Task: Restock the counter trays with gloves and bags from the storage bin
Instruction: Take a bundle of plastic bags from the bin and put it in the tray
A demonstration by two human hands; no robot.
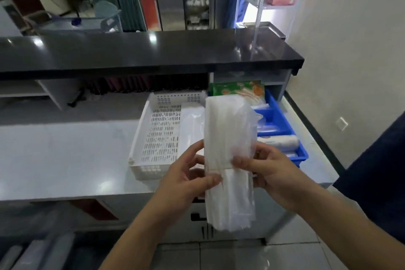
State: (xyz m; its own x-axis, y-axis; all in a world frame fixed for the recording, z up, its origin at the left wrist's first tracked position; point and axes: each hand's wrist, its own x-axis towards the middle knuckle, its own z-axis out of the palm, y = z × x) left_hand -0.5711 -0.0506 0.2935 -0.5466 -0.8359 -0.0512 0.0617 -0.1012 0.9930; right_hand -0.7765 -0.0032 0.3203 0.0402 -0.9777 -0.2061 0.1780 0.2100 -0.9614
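1. Broadly, the pale counter [65, 155] fills the left and middle of the frame, with a dark upper ledge [153, 50] running across above it.
2. Right of centre sits a white perforated tray [153, 136]; some clear plastic already lies in its right half, while its left half shows bare slots.
3. Just beside it, towards the right edge, stands a blue bin [282, 120] holding rolled and packeted stock, with a green printed packet [236, 90] at its far end.
4. At centre frame a bundle of clear plastic bags [228, 160] is held upright, above the counter's near edge and in front of both containers, touching neither. A thin band [219, 168] crosses it about midway.
5. The left hand [188, 182] pinches the bundle's left edge, thumb in front, fingers behind.
6. The right hand [269, 171] clamps the right edge, thumb pressed at the band.
7. The step in hand looks like readying the bundle for a tray, perhaps slipping off the band. Next, it probably needs lowering flat into the white tray.
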